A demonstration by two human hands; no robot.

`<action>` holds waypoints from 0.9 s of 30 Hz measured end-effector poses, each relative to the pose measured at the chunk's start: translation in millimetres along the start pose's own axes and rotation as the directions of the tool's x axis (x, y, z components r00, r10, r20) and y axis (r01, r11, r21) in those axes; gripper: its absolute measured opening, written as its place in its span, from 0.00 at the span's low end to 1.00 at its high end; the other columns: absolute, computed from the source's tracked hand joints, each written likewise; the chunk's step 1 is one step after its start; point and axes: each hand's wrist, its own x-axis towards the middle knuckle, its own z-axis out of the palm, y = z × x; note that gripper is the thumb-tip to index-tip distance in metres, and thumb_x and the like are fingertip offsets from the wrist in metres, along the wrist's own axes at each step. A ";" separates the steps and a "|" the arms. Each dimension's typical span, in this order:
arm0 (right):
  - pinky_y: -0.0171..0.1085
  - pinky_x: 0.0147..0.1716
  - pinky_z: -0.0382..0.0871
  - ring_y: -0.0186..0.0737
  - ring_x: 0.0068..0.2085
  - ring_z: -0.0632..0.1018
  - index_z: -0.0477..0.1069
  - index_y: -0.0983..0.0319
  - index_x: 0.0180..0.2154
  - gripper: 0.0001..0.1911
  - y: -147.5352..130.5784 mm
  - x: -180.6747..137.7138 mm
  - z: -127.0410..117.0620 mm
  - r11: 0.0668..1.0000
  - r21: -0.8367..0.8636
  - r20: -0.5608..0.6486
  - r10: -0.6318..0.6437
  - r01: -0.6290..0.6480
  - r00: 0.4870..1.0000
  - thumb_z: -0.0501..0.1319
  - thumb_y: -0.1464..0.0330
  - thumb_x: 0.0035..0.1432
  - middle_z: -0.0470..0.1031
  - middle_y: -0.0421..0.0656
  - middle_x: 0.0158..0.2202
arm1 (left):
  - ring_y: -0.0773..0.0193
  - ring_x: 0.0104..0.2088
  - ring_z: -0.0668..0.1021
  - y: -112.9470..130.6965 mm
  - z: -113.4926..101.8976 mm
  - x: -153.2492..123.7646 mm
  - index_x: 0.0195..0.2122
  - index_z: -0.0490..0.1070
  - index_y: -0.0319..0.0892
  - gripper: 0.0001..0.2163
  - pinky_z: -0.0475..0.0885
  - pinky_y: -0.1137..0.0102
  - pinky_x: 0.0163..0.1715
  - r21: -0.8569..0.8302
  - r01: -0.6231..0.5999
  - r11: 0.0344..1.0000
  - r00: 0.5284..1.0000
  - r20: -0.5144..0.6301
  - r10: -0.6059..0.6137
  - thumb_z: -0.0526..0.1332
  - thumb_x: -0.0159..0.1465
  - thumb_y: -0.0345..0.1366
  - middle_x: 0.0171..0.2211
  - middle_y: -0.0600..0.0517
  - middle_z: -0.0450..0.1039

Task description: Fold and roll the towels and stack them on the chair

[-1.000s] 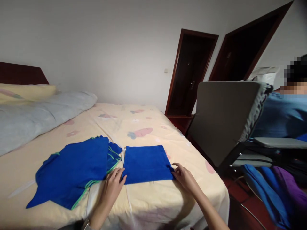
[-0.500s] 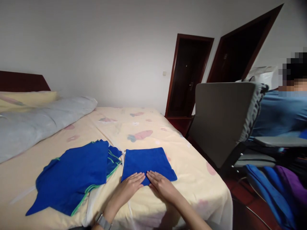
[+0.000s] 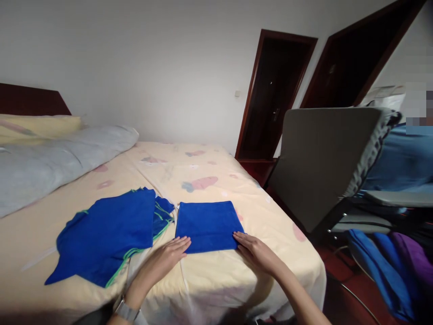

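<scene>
A blue cloth (image 3: pixel 209 223) lies flat on the bed, roughly rectangular, with a crease running across its lower part. My left hand (image 3: pixel 174 250) rests on its near left corner, fingers stretched out flat. On the near right corner lies my right hand (image 3: pixel 255 253), its fingers also extended and grasping nothing. To the left is a loose pile of blue cloths (image 3: pixel 108 230) with green edging, spread unevenly, apart from the cloth under my hands. A watch (image 3: pixel 126 310) is on my left wrist.
The bed (image 3: pixel 277 243) has a pale yellow carrot-print sheet. A grey rolled quilt (image 3: pixel 64 158) lies at the far left. Right of the bed stands a grey chair (image 3: pixel 324 162) with a person in blue (image 3: pixel 402 158) beyond it. Blue and purple cloths (image 3: pixel 382 271) hang below its armrest.
My hands have slid apart along the near edge of the cloth, from its middle out to the two corners. The view has turned slightly downward.
</scene>
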 end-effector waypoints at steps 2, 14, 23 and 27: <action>0.53 0.64 0.66 0.52 0.65 0.68 0.65 0.59 0.66 0.24 -20.3 14.6 4.6 0.997 -0.059 -0.050 -0.043 0.040 0.998 0.56 0.67 0.71 0.66 0.48 0.65 | 0.58 0.64 0.71 14.0 -0.1 11.7 0.69 0.60 0.52 0.23 0.68 0.59 0.65 0.029 -0.028 0.999 0.999 -0.033 0.028 0.57 0.73 0.38 0.66 0.52 0.67; 0.48 0.64 0.67 0.49 0.65 0.69 0.63 0.63 0.66 0.25 -7.6 16.5 36.2 0.993 -0.075 -0.011 -0.088 0.087 0.996 0.54 0.70 0.71 0.66 0.50 0.65 | 0.60 0.64 0.71 5.4 18.0 12.0 0.68 0.60 0.52 0.25 0.69 0.61 0.65 0.004 -0.061 0.998 0.998 -0.020 0.061 0.55 0.72 0.26 0.66 0.53 0.67; 0.55 0.65 0.64 0.52 0.67 0.66 0.62 0.61 0.67 0.24 24.6 -16.2 1.7 0.990 -0.142 -0.011 0.009 -0.010 1.000 0.53 0.67 0.72 0.64 0.48 0.66 | 0.58 0.62 0.73 -8.4 2.7 -6.9 0.66 0.65 0.53 0.21 0.71 0.59 0.62 -0.076 0.008 0.997 0.999 -0.040 -0.011 0.57 0.73 0.34 0.64 0.52 0.69; 0.55 0.66 0.63 0.51 0.68 0.64 0.60 0.62 0.68 0.25 -10.7 10.5 10.2 0.983 -0.174 -0.091 -0.074 0.058 0.993 0.54 0.68 0.72 0.62 0.49 0.68 | 0.59 0.62 0.74 16.0 -3.1 12.4 0.65 0.67 0.50 0.19 0.71 0.60 0.63 -0.005 -0.076 0.997 0.989 -0.129 0.074 0.55 0.74 0.34 0.63 0.52 0.71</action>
